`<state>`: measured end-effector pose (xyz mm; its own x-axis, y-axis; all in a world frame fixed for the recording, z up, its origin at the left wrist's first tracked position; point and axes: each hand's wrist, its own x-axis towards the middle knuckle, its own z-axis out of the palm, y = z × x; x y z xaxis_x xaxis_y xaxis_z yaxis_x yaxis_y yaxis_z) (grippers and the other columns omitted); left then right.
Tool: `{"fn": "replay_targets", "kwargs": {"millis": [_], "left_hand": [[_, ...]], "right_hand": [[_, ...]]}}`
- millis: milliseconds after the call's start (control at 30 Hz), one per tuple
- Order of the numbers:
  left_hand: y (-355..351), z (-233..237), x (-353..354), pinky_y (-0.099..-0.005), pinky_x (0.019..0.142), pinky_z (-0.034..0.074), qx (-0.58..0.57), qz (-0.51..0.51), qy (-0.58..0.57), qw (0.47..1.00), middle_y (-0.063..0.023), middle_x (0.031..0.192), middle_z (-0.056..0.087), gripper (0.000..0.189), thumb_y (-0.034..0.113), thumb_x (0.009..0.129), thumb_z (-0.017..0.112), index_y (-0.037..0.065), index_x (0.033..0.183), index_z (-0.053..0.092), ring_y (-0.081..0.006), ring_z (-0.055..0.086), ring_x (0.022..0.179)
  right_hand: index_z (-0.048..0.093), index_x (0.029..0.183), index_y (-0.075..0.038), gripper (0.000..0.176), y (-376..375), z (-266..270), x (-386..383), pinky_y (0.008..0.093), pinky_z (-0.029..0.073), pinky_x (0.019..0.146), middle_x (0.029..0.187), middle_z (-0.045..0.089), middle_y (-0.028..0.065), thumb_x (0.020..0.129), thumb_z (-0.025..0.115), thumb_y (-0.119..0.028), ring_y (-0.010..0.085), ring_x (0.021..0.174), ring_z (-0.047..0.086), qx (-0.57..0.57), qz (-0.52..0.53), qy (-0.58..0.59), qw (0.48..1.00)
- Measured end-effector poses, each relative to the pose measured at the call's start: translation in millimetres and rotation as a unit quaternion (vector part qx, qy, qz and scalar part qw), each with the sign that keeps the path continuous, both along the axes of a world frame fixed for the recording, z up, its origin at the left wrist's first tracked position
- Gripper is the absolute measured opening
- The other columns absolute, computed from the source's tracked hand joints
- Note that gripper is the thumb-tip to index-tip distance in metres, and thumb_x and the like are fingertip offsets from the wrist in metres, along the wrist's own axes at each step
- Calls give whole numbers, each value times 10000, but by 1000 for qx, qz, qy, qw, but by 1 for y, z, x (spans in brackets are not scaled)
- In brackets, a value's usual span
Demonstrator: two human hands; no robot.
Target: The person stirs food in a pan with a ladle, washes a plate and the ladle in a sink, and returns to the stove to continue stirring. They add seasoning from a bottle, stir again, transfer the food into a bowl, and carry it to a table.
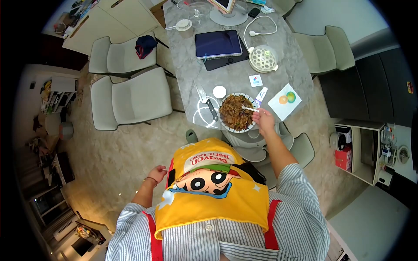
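Observation:
My right hand (264,121) is closed around the handle of a fork (250,108). The fork's head rests in brown, chopped-looking food (235,114) on a round plate with a black-and-white striped rim (223,123), at the table's near edge. Away from the table, my left hand (157,173) hangs beside my yellow apron (244,209), fingers loosely extended and nothing visible in it. Left of the plate lies a knife with a black handle (212,109). A small white disc (219,92) and a white-and-purple tube or packet (261,94) lie just behind the plate.
A white sheet with coloured circles (284,102) lies right of the plate. Farther back are a white pot with a perforated top (262,58), a dark tablet (217,44) and a lidded cup (184,28). Grey chairs (139,100) flank the grey table (187,78).

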<state>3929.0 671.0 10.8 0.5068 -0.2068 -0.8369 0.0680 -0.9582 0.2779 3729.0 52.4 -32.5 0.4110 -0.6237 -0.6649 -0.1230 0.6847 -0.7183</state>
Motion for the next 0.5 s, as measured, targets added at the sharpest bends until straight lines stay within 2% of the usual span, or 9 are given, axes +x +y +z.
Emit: {"fn": "replay_targets", "kwargs": {"millis": [33,100,267,333,400,500], "left_hand": [[-3,2,2,-351,960,538,-10,1,4,1000,-182,1160,739,431,278,935,683,50,1301,662,-286,700,1087],[-10,4,5,-347,959,537,-8,1,6,1000,-181,1166,737,432,275,936,684,46,1302,661,-280,699,1089],[-56,21,15,-344,957,534,-33,4,-16,999,-141,1179,735,422,261,945,675,32,1299,660,-243,695,1066],[-100,28,19,-353,944,538,-142,68,2,988,-112,1173,731,411,266,980,660,18,1308,647,-207,688,1027],[-150,33,23,-340,958,525,-187,109,66,974,-104,1219,708,446,334,1031,613,20,1347,621,-178,664,1057],[-239,58,21,-350,1009,510,-316,260,264,873,-125,1327,653,631,524,1060,490,19,1436,539,-199,640,1151]], "right_hand": [[601,1189,5,220,-3,0,-1,309,594,681,941,700,136,1044,509,-131,205,763,696,-1,0,-1,1000],[614,1167,-15,244,-6,3,-3,296,593,692,942,689,98,1065,566,-231,173,772,681,-13,12,-17,1000],[633,1143,-11,249,-16,40,-11,291,586,710,922,690,92,1062,566,-236,164,771,676,-29,17,-3,999],[641,1132,-9,248,-21,71,-12,288,584,712,913,691,89,1059,565,-234,160,766,675,-40,30,4,999],[664,1106,17,220,-24,115,-13,293,588,696,859,689,95,1032,572,-169,172,732,684,-61,36,1,997],[670,1091,17,232,-32,171,-16,291,580,685,839,689,81,1033,591,-193,157,714,672,-92,60,-13,994]]}}
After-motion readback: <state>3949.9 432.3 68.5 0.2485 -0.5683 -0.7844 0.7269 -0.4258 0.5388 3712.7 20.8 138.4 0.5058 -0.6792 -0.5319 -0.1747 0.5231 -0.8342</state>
